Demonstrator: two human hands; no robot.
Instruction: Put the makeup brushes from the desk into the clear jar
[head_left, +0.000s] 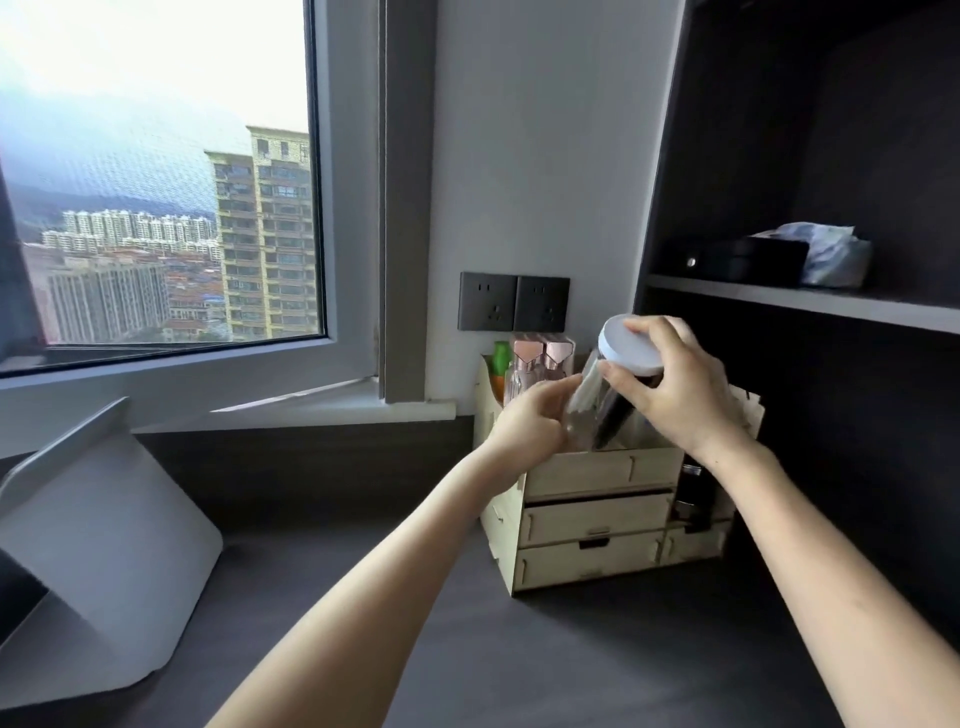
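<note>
Head view is showing the clear jar (597, 410) tilting in the air above the wooden drawer organizer (597, 514). The left hand (535, 421) is gripping its glass body, while the right hand (670, 384) is clasping its white lid (626, 345).

The dark grey matte desk (322, 597) carries a pale wooden drawer organiser (597, 525) against the white wall, and well to the left of that organiser stands a slanted white rounded-corner stand (104, 561).
</note>
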